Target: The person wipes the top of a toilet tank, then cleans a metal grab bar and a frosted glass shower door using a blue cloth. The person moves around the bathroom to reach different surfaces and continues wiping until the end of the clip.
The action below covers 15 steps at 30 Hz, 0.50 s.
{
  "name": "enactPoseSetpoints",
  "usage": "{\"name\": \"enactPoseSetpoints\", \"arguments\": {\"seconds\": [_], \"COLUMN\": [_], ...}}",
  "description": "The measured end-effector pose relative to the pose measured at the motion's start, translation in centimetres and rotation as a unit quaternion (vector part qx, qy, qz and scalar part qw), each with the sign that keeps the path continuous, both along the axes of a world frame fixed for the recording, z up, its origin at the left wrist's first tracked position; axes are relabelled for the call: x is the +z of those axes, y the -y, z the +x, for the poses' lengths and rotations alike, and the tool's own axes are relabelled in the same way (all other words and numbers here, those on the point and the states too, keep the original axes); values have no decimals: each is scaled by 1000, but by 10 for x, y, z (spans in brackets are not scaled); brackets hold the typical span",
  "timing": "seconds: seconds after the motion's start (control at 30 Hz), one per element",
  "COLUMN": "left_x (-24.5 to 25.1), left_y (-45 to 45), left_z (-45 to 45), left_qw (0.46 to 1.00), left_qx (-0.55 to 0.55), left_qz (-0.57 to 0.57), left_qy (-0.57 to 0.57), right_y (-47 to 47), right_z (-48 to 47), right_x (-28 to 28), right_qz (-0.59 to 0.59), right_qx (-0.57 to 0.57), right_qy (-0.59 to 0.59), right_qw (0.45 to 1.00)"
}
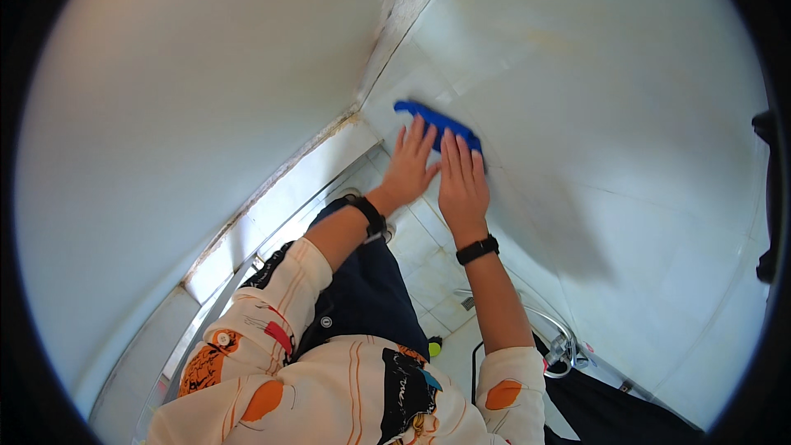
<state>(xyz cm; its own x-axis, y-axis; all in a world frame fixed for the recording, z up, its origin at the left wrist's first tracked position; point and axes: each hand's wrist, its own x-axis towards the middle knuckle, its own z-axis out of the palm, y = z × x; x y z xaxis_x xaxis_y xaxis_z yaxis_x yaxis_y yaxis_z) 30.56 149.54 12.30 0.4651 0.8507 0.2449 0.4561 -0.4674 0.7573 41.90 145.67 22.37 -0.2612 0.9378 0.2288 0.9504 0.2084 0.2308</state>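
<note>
A folded blue cloth (442,120) lies flat against the white tiled wall (587,136), close to the corner. My left hand (408,159) touches the cloth's lower left part with its fingertips, fingers spread. Beside it, my right hand (462,182) presses on the right end of the cloth with its fingers extended together. Neither hand is closed around the cloth. Both wrists wear black bands.
A painted wall (216,74) meets the tiles at a worn, stained edge (278,179). Below are floor tiles (411,241) and my feet. A chrome tap (559,349) with a hose and dark fabric (593,405) are at lower right.
</note>
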Motion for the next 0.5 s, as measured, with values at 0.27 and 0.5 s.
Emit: {"name": "enactPoseSetpoints", "arguments": {"seconds": [0.27,0.5], "left_x": [5,-42], "left_y": [-53,35], "left_z": [-7,11], "left_qw": [990,996], "left_qx": [83,-37], "left_qz": [83,-81], "left_qy": [83,-33], "right_y": [-44,23], "right_z": [-21,23], "right_x": [-1,-44], "right_qz": [48,-146], "right_qx": [6,21], "right_qy": [5,39], "right_qw": [999,988]}}
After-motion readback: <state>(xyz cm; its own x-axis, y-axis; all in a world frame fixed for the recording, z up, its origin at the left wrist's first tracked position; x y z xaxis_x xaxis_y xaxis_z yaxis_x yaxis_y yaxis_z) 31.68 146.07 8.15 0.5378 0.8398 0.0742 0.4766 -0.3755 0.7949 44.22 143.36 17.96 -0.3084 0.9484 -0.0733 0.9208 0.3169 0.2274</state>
